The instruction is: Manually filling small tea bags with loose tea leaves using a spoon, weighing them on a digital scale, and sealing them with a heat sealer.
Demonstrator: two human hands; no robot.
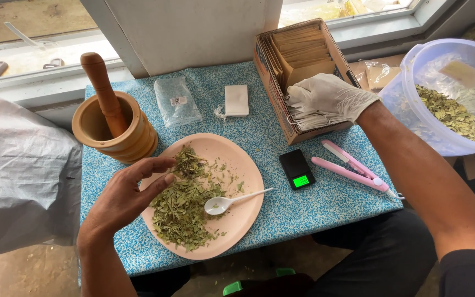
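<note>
While my bare left hand (130, 192) hovers half-curled and empty over the pink plate (247, 165) of dried leaves (180, 212) — one white spoon (227, 202) lies in it — my gloved right hand (325, 96) closes on paper sachets (317, 118) in one cardboard box (268, 82). One wooden mortar (119, 135) holds one pestle (103, 91); one clear tub (441, 99) holds more leaves.

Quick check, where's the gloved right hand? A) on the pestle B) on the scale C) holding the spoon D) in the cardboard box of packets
D: the right hand, in a white glove, reaches into the box and its fingers rest on the packets; the spoon lies untouched on the plate, and the left hand hovers over the leaves.
</note>
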